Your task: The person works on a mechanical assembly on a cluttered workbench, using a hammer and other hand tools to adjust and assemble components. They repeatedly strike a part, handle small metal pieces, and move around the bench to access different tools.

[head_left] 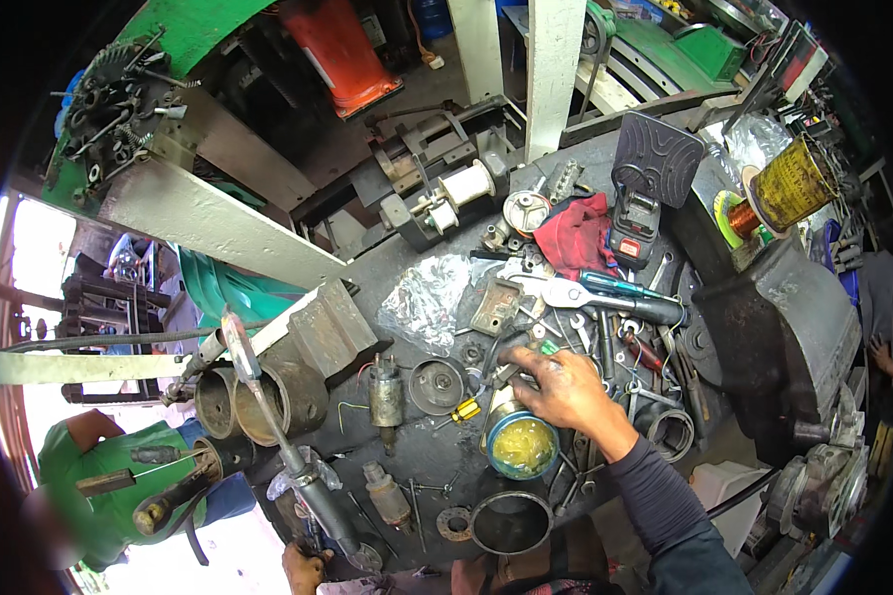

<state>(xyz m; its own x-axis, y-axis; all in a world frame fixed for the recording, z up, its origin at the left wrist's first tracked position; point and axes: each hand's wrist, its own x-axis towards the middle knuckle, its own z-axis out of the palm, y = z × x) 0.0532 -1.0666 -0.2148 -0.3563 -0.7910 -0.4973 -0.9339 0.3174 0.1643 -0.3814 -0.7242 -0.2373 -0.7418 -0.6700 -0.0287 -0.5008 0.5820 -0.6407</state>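
My right hand (556, 387) reaches over the bench, fingers curled on something small I cannot make out, just above an open blue-rimmed tub of yellow grease (522, 446). Left of it lie a yellow-handled screwdriver (463, 411), a round metal housing (437, 387) and a cylindrical motor part (387, 397). My left hand (306, 565) is closed at the bottom edge beside a long grey gun-like tool (298, 466); what it grips is unclear. An empty dark cylinder (511, 521) sits below the grease tub.
Wrenches (575, 297), a red cloth (575, 238), a black battery tool (635, 228) and a plastic bag (422, 297) crowd the bench. A winding fixture (446, 198) stands behind; a copper wire spool (744, 218) right. A person in green (94, 461) is at left; another person's hand (881, 357) far right.
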